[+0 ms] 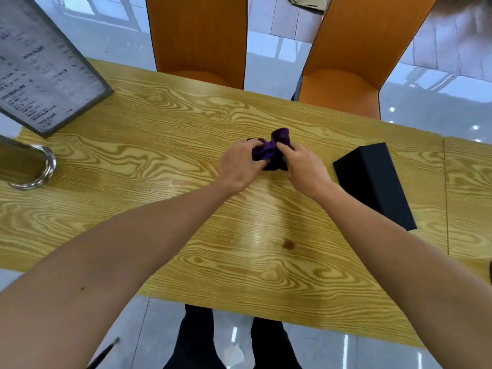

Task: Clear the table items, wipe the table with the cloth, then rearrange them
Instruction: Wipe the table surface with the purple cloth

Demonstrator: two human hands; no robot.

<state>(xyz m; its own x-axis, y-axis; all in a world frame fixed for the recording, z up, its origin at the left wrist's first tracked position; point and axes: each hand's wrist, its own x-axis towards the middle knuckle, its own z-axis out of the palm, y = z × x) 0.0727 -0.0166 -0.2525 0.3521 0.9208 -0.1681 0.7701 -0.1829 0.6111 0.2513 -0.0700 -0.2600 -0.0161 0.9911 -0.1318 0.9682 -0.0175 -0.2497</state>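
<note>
A crumpled purple cloth (277,141) lies bunched near the middle of the wooden table (149,161). My left hand (241,163) grips its left side, and my right hand (303,169) grips its right side; both pinch the fabric between fingers and thumb. A black rectangular box (372,182) lies flat on the table just right of my right hand. A framed menu stand (45,73) leans at the far left corner. Below it sits a shiny metal container (29,166), cut off by the left edge.
Two orange chairs (199,35) (354,57) stand pushed against the far side of the table. A small dark stain (289,245) marks the wood near the front. A seam (446,195) divides the tabletop at the right. My legs show below the near edge.
</note>
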